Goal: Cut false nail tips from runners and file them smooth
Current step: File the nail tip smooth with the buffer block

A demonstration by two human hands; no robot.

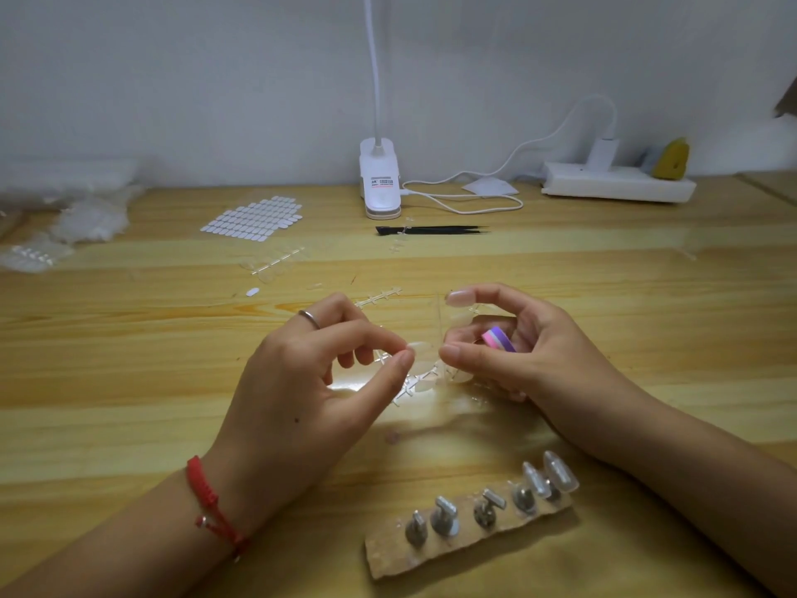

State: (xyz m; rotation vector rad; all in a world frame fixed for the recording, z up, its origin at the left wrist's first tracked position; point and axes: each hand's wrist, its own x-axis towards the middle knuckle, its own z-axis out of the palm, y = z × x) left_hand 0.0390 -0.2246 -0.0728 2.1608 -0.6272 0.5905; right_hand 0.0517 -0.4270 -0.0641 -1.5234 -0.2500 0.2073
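Nearest me, a cardboard strip (470, 528) lies on the wooden table (129, 425), with a row of small metal nail stands (444, 517) on it; some of them carry clear tips. A red cord bracelet (211, 507) sits on my left wrist.

Just beyond, my left hand (310, 381) has its thumb and forefinger closed together on a clear nail tip (417, 347), with the other fingers curled. The tip sits on a transparent runner (420, 379) that hangs between both hands, just above the table. My right hand (526, 351) is curled around a pink-and-purple striped tool (498, 338). Its thumb tip is right beside the same nail tip, but I cannot tell whether it touches.

Farther back lie a bare runner (379, 296), a sheet of adhesive tabs (254, 218) and black tweezers (431, 230). A white clip lamp (379, 183) and a power strip (616, 183) stand by the wall.
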